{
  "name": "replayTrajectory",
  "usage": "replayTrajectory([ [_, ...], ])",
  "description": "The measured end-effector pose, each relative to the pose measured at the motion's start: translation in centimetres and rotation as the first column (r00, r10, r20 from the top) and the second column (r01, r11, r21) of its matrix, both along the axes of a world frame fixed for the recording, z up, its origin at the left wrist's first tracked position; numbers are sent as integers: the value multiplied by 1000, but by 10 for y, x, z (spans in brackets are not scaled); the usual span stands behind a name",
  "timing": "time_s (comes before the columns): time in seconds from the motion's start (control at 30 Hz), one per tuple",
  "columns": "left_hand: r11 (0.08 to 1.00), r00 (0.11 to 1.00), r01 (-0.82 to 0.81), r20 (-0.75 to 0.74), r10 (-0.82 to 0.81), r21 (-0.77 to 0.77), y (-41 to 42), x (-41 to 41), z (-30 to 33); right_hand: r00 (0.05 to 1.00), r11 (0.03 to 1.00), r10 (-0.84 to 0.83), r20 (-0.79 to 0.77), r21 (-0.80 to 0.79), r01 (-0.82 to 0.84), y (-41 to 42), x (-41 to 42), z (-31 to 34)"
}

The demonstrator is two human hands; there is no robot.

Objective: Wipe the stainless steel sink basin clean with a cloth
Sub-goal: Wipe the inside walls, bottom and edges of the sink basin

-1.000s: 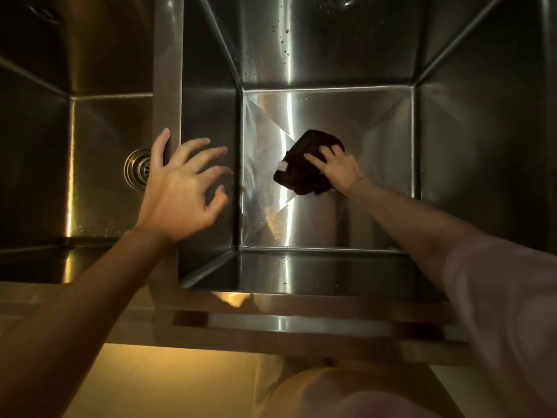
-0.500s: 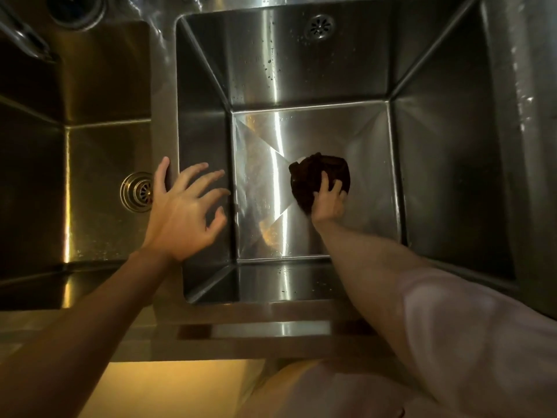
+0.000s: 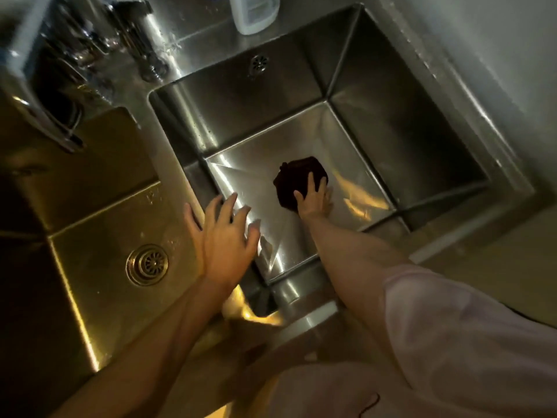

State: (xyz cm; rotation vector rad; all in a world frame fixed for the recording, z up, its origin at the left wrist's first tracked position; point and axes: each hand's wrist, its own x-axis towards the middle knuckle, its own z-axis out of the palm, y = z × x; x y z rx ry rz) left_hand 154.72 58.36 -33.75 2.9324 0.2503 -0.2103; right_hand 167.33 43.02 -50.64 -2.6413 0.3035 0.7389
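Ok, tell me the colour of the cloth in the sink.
Dark brown, almost black; the cloth shows in the head view.

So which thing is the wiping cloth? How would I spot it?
Find the deep square sink basin on the right, the one with no drain in its floor. On its shiny bottom, under the right hand, sits the cloth. It is a dark, crumpled lump, the only thing there that isn't metal.

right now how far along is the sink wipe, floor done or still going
Done: hard to judge; the floor of the right basin shines, with no visible debris. In hand: the right hand presses a dark cloth flat on that floor, mid-wipe; the left hand is spread open over the divider. Left: the basin's back wall shows droplets, so the walls likely need wiping.
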Motion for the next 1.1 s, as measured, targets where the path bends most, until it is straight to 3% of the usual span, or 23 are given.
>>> replayTrajectory([
  [0.1,998,998,61,9,-61,10,5,-1,-3,995,995,-95,36,33,94,9,-13,12],
  [0.23,958,950,287,128,-286,15,22,18,1,977,974,-209,48,96,204,20,-21,21],
  [0.37,770,763,630,104,-638,101,53,59,6,921,905,-389,35,203,374,38,-12,23],
  [0.47,617,617,776,40,-786,130,73,88,3,879,857,-477,17,229,461,51,-1,16],
  [0.67,553,554,832,-17,-832,29,93,112,-15,839,813,-544,-25,230,535,64,17,-23],
  [0.8,582,583,812,14,-812,-44,95,111,-24,846,835,-532,-32,142,531,70,25,-53],
  [1.1,573,579,813,34,-815,-102,92,111,-21,820,850,-487,301,-54,524,61,36,-90],
])
